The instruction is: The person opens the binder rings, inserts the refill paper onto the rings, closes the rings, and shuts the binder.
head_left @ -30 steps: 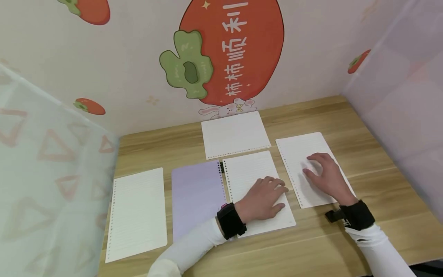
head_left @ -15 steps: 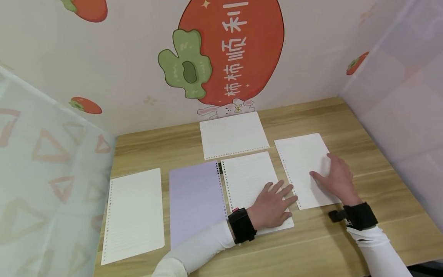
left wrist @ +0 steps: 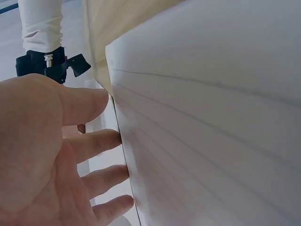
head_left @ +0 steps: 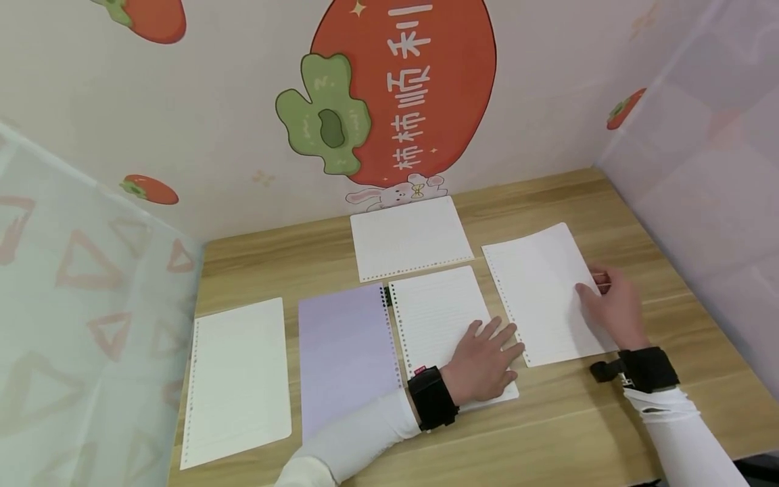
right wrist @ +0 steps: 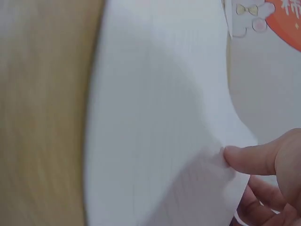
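My right hand (head_left: 617,308) pinches the right long edge of a loose ruled sheet (head_left: 535,291), thumb on top and fingers underneath. That edge bends up, as the curved paper in the right wrist view shows, while the row of punched holes stays along the left side. My left hand (head_left: 483,362) rests with spread fingers on the right-hand page (head_left: 435,304) beside the lavender cover (head_left: 343,352), its fingertips at the page's right edge. Part of a black binding (head_left: 387,295) shows between cover and page. The left forearm hides the cover's lower part.
Another punched sheet (head_left: 237,379) lies at the left of the wooden table (head_left: 487,446). One more (head_left: 410,237) is turned sideways at the back, against the printed wall (head_left: 225,101). Side panels stand at left and right.
My right hand has moved right from over the sheet to its edge, pinched it and raised that side. My left hand has shifted slightly right on the page and spread its fingers.
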`<state>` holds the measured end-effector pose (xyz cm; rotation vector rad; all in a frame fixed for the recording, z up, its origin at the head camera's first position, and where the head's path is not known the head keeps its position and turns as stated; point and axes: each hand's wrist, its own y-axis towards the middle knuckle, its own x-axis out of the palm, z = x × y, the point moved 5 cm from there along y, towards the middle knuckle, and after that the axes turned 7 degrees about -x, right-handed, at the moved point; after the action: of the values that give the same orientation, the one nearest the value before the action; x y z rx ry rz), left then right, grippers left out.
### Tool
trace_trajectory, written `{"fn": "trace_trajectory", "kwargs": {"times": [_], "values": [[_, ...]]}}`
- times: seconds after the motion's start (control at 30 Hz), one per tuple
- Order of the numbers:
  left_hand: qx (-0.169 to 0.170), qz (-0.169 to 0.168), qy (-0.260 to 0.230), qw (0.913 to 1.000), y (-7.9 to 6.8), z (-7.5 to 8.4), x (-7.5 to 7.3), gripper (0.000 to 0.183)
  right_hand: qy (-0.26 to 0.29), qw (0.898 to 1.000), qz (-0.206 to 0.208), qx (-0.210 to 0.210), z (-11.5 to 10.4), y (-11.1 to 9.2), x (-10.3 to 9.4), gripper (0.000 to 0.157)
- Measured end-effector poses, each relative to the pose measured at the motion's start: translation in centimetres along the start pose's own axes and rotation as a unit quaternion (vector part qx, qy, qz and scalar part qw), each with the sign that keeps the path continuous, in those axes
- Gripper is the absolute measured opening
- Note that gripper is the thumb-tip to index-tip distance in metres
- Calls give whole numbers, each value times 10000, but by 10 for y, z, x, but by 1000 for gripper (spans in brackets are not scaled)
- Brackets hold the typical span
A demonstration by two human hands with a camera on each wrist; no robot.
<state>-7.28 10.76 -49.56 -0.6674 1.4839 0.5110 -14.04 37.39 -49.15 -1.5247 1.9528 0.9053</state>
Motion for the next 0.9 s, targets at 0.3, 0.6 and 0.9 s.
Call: {"fn": "trace_trajectory", "kwargs": {"times": [0.3, 0.6, 0.9], "values": [[-34, -166, -80, 9998, -3, -2, 3, 57, 191, 9988, -353, 289, 28, 9, -11, 36], [68, -181, -746, 9970, -2, -8, 0, 56, 819, 9887, -689, 1049, 45, 4, -11, 53], [-143, 117, -2614, 9651, 5, -31, -10, 52, 1171, 9804, -827, 1351, 50, 2, -16, 51]]}}
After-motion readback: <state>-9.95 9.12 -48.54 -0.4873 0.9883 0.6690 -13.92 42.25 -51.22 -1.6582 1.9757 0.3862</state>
